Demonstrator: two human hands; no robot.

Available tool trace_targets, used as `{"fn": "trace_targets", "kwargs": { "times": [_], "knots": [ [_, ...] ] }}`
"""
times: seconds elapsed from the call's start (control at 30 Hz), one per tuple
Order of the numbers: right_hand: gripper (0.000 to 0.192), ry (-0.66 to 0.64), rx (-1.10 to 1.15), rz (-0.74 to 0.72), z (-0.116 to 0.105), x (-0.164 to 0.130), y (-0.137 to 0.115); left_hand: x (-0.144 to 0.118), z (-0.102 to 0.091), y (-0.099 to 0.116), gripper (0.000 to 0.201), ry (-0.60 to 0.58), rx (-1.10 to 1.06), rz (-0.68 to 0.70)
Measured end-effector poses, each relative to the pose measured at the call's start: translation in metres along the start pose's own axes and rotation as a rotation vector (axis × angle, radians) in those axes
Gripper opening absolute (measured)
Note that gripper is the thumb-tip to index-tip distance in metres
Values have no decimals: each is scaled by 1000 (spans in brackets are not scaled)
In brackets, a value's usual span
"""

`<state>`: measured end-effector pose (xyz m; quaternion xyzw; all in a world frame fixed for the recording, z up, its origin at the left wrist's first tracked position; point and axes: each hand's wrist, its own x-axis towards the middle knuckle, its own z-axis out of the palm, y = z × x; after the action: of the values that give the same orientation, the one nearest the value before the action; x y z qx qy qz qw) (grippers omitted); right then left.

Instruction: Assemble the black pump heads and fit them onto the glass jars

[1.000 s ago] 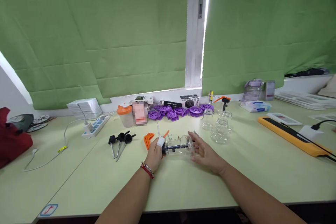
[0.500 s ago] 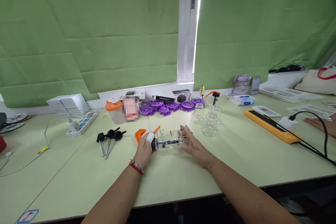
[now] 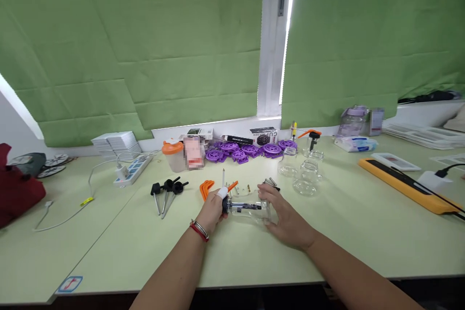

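Over on the left of the pale green table [image 3: 109, 247] lie a white power strip [image 3: 131, 171] and three black-knobbed metal pins [image 3: 166, 193], well apart from the work, with a few orange plastic pieces [image 3: 206, 189] just beside the person's left hand [image 3: 212, 212]. That hand is closed around the black cap end of a clear glass jar [image 3: 250, 209], one fingertip wrapped in white tape, and a thin metal rod runs from the cap into the jar. The jar lies on its side on the table, held between both hands. The right hand [image 3: 286, 218] is curled loosely over the jar's far end, fingers half open and cupping the glass. To my eye, the rod will seat well only if the right hand keeps the glass from rolling while the left works the cap squarely. Three more empty glass jars [image 3: 303, 174] stand further right, near a heap of purple plastic discs [image 3: 250, 151].
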<state>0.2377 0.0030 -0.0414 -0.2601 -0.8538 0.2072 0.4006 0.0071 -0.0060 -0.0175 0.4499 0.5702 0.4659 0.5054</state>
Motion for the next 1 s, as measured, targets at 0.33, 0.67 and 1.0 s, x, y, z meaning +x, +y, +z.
{"fn": "trace_targets", "kwargs": {
  "times": [0.33,0.67,1.0],
  "knots": [
    [79,-12,613,489,1,3,-5,-4,4,-3,36,112,130,433],
    [73,-6,252,349,-3,1,-3,-2,3,-3,37,30,98,236],
    [73,76,6,252,-1,-2,1,1,-2,-3,39,148,8,189]
  ]
}}
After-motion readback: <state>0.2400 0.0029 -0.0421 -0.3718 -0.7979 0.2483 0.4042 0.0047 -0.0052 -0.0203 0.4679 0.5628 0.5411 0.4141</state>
